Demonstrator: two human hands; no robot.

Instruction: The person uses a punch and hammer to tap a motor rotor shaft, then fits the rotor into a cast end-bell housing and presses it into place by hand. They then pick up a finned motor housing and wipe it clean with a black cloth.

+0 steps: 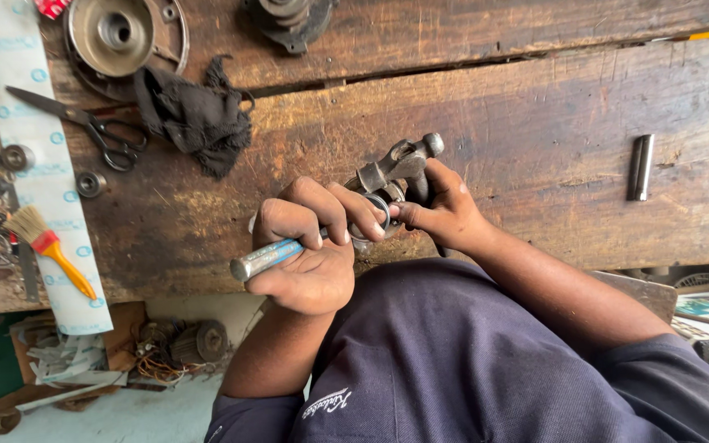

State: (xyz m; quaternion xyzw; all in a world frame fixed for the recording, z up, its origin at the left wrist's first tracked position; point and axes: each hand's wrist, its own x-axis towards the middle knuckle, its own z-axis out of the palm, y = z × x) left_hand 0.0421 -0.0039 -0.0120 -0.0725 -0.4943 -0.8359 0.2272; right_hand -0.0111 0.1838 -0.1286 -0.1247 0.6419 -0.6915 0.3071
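My left hand (309, 246) is closed around a tool with a blue and silver handle (263, 258), its tip pointing right toward a metal ring (373, 215). My right hand (445, 209) grips a dark metal part with a rounded knob end (400, 162), held at the near edge of the wooden bench (519, 123). The ring sits against this part, between the fingertips of both hands. The tool's tip is hidden by my fingers.
A short metal cylinder pin (641, 167) lies on the right of the bench. A black rag (194, 115), scissors (84, 125), a round metal housing (121, 33), a yellow-handled brush (49, 246) and several small bearings (18, 156) lie at the left.
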